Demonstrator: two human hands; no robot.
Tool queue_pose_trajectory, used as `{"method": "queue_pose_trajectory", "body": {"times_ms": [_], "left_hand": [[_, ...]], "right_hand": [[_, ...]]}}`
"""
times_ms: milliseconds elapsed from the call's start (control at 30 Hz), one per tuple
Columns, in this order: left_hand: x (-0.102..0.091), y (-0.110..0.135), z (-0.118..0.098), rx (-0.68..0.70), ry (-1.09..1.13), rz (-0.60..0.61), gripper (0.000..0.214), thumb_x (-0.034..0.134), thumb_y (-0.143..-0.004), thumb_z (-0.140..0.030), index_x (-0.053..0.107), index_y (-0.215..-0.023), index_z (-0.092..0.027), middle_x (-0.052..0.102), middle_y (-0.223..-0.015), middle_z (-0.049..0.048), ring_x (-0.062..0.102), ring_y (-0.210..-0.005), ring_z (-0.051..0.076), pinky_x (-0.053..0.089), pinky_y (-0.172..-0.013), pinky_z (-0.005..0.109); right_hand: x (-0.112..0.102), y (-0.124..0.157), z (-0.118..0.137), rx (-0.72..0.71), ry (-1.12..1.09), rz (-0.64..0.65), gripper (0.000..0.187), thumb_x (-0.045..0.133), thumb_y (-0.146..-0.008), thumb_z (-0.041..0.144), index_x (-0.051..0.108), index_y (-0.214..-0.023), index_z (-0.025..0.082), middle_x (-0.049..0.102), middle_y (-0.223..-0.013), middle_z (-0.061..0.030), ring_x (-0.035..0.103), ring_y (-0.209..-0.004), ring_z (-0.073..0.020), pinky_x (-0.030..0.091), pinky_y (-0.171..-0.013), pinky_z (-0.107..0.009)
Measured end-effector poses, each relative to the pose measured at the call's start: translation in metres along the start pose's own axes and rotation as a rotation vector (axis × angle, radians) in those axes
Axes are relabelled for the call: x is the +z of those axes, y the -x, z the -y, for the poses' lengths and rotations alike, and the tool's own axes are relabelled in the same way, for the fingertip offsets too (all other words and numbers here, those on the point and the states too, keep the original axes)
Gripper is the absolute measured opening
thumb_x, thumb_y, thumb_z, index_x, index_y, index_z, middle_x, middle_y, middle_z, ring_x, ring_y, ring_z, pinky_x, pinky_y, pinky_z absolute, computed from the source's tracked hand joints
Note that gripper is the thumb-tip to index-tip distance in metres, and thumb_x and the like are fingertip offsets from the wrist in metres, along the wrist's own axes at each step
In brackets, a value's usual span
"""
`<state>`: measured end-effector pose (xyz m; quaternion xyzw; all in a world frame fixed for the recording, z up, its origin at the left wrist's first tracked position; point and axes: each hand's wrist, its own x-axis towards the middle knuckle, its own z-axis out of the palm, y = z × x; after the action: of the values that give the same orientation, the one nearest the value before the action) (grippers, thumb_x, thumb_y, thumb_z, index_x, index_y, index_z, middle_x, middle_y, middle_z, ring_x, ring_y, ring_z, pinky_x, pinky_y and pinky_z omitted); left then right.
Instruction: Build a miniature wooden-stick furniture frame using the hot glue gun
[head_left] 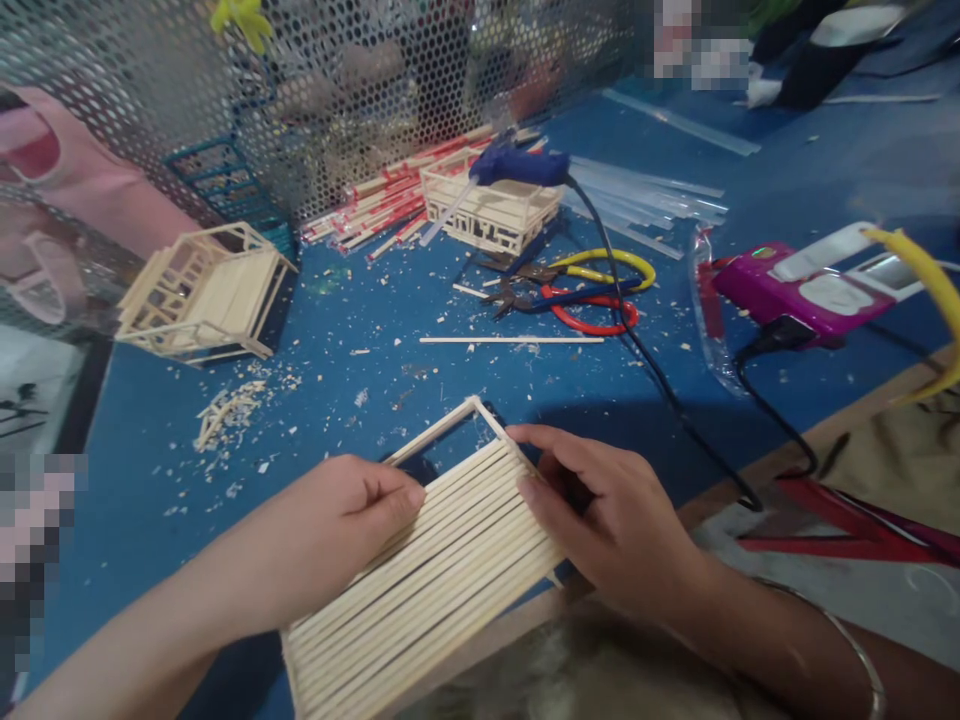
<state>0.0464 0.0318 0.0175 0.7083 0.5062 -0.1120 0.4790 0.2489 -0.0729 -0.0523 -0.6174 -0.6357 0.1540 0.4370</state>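
Stick panel [442,560] is located between your two hands, at the near edge of the blue tabletop [337,330].

Head view: your left hand [360,520] grasps the far long side of the panel. Its thumb presses on the upper face; the fingers pass out of sight, so you cannot tell how they sit beneath. Your right hand [607,500] grasps the right end, thumb at the slat ends, index finger reaching to the frame [435,432] that projects beyond the slats. Holding from two sides probably steadies the panel and keeps the slat ends aligned. Whether the panel's underside bears on the table edge cannot be determined.

Directly ahead of your grip, note one loose stick [510,340], lying separately, apparently within easy reach. Beyond it, the red-handled pliers [592,315] and yellow-handled pliers [607,262] overlap, handles turned toward your right-hand side, likely for quick pickup. Farther ahead, the blue glue gun [521,168] rests across a small stick model [491,225], which seems to prop it off the table. Ahead and left of your left hand, offcuts [225,415] form a pile; a larger stick model [240,290] stands behind them.
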Motion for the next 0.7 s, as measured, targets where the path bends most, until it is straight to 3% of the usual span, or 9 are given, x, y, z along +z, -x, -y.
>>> {"method": "queue_pose_trajectory", "body": {"times_ms": [100,233,367,433,533,633,700], "left_hand": [[0.001,0.0,0.001,-0.01,-0.018,0.125,0.041,0.042,-0.088,-0.05,0.056,-0.066,-0.018,0.037,-0.057,-0.0046,0.029,-0.052,0.01,0.023,-0.044,0.021],[0.004,0.0,0.003,0.003,-0.002,0.106,0.04,0.043,-0.088,-0.051,0.048,-0.063,-0.02,0.033,-0.056,-0.0058,0.026,-0.05,0.009,0.022,-0.042,0.02],[0.003,0.002,0.0,0.033,-0.048,0.078,0.036,0.045,-0.087,-0.047,0.053,-0.064,-0.02,0.036,-0.052,-0.0058,0.029,-0.046,0.01,0.022,-0.041,0.021],[0.0,0.007,-0.007,0.091,-0.149,-0.016,0.036,0.045,-0.086,-0.044,0.055,-0.06,-0.021,0.043,-0.05,-0.0037,0.035,-0.045,0.011,0.026,-0.041,0.022],[-0.003,0.02,-0.02,0.233,-0.461,-0.318,0.03,0.045,-0.081,-0.034,0.06,-0.058,-0.023,0.059,-0.052,0.0012,0.049,-0.046,0.017,0.031,-0.043,0.026],[0.006,0.03,-0.028,0.386,-0.814,-0.63,0.027,0.044,-0.074,-0.013,0.069,-0.075,-0.024,0.068,-0.062,0.004,0.06,-0.054,0.023,0.037,-0.048,0.03],[0.018,0.031,-0.028,0.439,-0.964,-0.755,0.033,0.043,-0.075,-0.006,0.071,-0.082,-0.022,0.068,-0.063,0.0049,0.063,-0.056,0.024,0.041,-0.051,0.031]], "right_hand": [[0.0,0.0,0.0,0.003,0.003,0.004,0.027,0.049,-0.087,0.022,0.063,-0.108,0.014,0.059,-0.059,0.0036,0.056,-0.052,-0.0102,0.044,-0.051,-0.022],[0.0,0.0,0.001,0.007,0.008,0.017,0.028,0.049,-0.086,0.022,0.063,-0.109,0.013,0.059,-0.06,0.0033,0.056,-0.053,-0.0102,0.044,-0.053,-0.022],[-0.002,-0.003,0.003,0.065,-0.02,0.078,0.028,0.048,-0.086,0.024,0.062,-0.109,0.014,0.059,-0.06,0.0031,0.054,-0.051,-0.0103,0.043,-0.051,-0.022],[-0.006,-0.008,0.005,0.121,-0.102,0.139,0.026,0.048,-0.086,0.025,0.063,-0.105,0.016,0.061,-0.063,0.0026,0.055,-0.053,-0.0104,0.043,-0.051,-0.022],[-0.012,-0.022,0.008,0.123,-0.25,0.147,0.015,0.05,-0.084,0.024,0.064,-0.089,0.02,0.063,-0.067,0.0018,0.056,-0.058,-0.0102,0.045,-0.054,-0.02],[-0.016,-0.036,0.007,0.048,-0.292,0.076,0.008,0.054,-0.078,0.019,0.061,-0.075,0.02,0.06,-0.066,0.002,0.055,-0.06,-0.0099,0.046,-0.058,-0.019],[-0.016,-0.041,0.003,0.049,-0.304,0.073,0.006,0.056,-0.076,0.02,0.061,-0.074,0.02,0.06,-0.066,0.0019,0.054,-0.06,-0.0101,0.046,-0.059,-0.02]]}}
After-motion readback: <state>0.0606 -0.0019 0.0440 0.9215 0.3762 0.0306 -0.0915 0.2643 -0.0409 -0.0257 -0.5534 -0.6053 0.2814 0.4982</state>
